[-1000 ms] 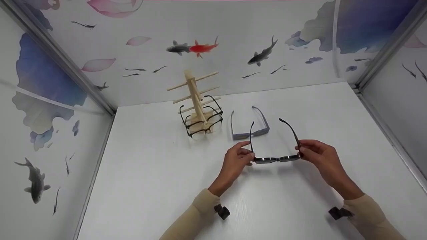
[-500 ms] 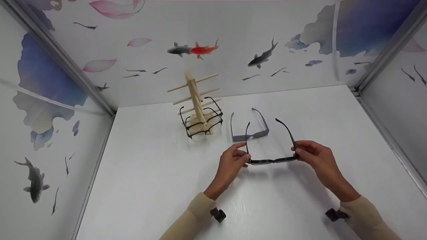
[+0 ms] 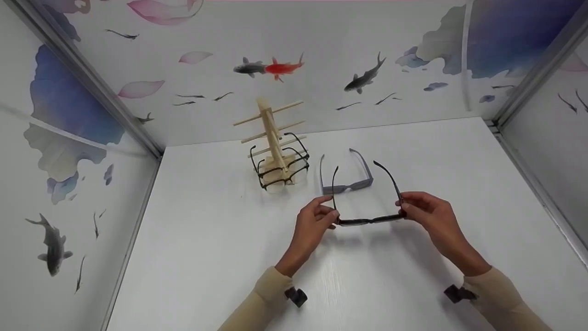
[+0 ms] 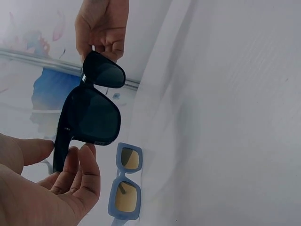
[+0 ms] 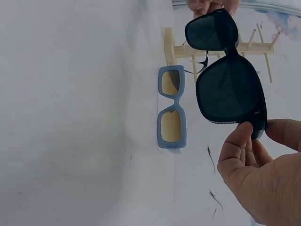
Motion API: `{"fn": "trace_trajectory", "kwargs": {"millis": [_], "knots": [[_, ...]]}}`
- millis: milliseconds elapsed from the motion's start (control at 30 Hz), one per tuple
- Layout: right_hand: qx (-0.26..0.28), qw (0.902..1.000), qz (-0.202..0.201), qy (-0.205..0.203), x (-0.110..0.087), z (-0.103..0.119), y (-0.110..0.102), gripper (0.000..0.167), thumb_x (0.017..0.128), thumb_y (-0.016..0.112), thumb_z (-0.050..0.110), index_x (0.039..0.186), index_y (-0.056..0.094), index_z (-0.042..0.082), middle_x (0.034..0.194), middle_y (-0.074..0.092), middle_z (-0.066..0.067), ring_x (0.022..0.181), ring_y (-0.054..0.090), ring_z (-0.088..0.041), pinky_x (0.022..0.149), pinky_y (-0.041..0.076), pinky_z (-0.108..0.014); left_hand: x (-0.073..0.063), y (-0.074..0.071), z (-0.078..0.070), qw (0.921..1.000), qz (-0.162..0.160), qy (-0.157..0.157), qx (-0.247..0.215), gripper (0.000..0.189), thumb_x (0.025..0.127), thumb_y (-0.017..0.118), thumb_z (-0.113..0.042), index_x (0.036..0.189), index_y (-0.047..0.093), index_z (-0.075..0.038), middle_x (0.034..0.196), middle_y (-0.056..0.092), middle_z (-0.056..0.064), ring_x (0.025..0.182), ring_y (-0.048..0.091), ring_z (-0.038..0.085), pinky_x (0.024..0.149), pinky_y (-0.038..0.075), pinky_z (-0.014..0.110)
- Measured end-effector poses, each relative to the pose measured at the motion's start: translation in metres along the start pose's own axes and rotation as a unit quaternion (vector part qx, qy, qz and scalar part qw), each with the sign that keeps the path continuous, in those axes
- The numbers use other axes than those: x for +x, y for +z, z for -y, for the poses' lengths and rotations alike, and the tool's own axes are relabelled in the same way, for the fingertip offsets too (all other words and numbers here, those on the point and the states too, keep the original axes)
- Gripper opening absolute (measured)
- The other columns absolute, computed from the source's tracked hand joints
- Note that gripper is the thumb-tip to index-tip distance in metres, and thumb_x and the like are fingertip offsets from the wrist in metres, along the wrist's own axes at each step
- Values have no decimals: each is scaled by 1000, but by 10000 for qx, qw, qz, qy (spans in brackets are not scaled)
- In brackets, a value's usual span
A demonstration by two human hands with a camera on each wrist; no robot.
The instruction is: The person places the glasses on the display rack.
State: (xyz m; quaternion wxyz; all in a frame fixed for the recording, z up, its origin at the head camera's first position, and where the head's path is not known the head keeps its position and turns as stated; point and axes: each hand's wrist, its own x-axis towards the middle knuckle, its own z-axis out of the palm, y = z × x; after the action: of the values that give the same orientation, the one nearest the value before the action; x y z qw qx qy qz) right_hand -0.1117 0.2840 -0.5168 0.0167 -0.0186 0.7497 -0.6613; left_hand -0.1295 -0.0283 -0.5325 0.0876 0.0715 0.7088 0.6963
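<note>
Both hands hold a pair of black sunglasses (image 3: 390,218) above the white table, dark lenses toward me, temples unfolded and pointing away. My left hand (image 3: 313,227) pinches the left hinge corner between thumb and fingers. At the opposite corner my right hand (image 3: 434,219) grips the frame and temple the same way. The left wrist view shows the large dark lens (image 4: 96,115) from the side. Just beyond, blue-grey sunglasses (image 3: 363,184) with yellowish lenses (image 5: 170,126) stand on the table, temples open; the held temple partly overlaps them in the head view.
A wooden eyewear rack (image 3: 268,126) with several crossbars stands at the back, left of the blue-grey pair. Dark-rimmed glasses (image 3: 263,186) hang on its lower bars. Printed wall panels (image 3: 312,27) enclose the table (image 3: 206,257) at the back and sides.
Both hands have shifted slightly left with the black sunglasses, keeping the same grip. The rack and the blue-grey pair have stayed in place.
</note>
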Motion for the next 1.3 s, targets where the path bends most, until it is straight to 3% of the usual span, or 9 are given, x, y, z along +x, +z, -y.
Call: {"fn": "trace_trajectory", "kwargs": {"millis": [200,567,867,1300], "knots": [[-45,10000,-7,-8,3,5,4,35,109,71,9,138,66,-10,118,79,-9,102,75,-16,91,65,-29,1,-4,-5,10000,-50,37,-30,47,107,72,-6,151,58,4,109,78,13,94,78,19,84,67,34],[0,9998,88,-170,8,14,11,32,108,72,9,136,68,-8,118,79,-12,102,76,-18,91,65,-29,-2,-14,-20,9996,-231,111,77,47,108,71,-10,152,59,2,116,76,22,98,77,20,86,67,35],[107,9991,189,-364,15,24,22,33,107,72,5,136,68,-9,121,77,-21,101,76,-18,91,65,-31,-7,-27,-27,9987,-382,314,126,47,108,72,-12,151,60,0,112,78,12,99,77,22,85,66,35],[30,9986,328,-413,24,40,38,32,106,74,6,136,70,-6,121,77,-19,102,76,-19,92,65,-30,-18,-44,-41,9972,-540,502,134,49,108,72,-13,154,60,-2,114,77,17,100,76,23,87,66,36]]}}
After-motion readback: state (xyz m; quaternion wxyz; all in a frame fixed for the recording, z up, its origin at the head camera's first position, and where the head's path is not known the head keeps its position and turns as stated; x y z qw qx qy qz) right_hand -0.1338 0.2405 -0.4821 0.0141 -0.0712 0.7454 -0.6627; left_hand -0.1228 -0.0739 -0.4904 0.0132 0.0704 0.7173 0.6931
